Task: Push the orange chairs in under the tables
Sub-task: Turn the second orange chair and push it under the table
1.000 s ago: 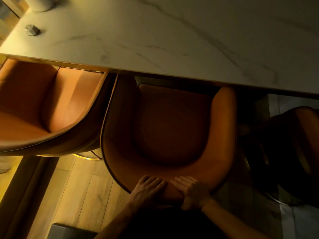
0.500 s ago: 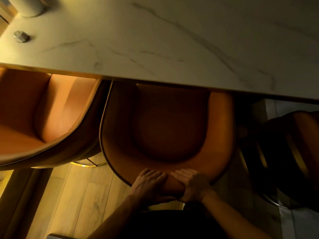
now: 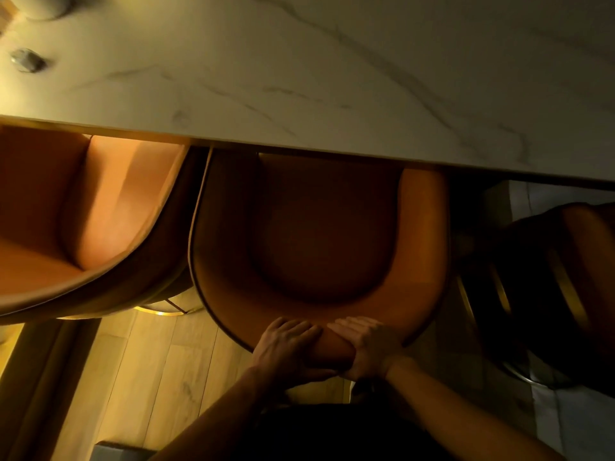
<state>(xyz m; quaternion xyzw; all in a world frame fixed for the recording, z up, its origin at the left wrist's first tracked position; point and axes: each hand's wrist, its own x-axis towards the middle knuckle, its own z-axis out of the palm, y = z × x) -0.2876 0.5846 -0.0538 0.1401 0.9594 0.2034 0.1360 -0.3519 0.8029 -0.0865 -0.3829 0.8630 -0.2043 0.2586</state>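
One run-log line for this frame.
step: pushing | left hand + right hand: gripping middle orange chair backrest | seat front under marble table

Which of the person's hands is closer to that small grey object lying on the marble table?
The left hand. The small grey object lies far up and left on the table; the right hand grips the middle chair's back just beyond the left.
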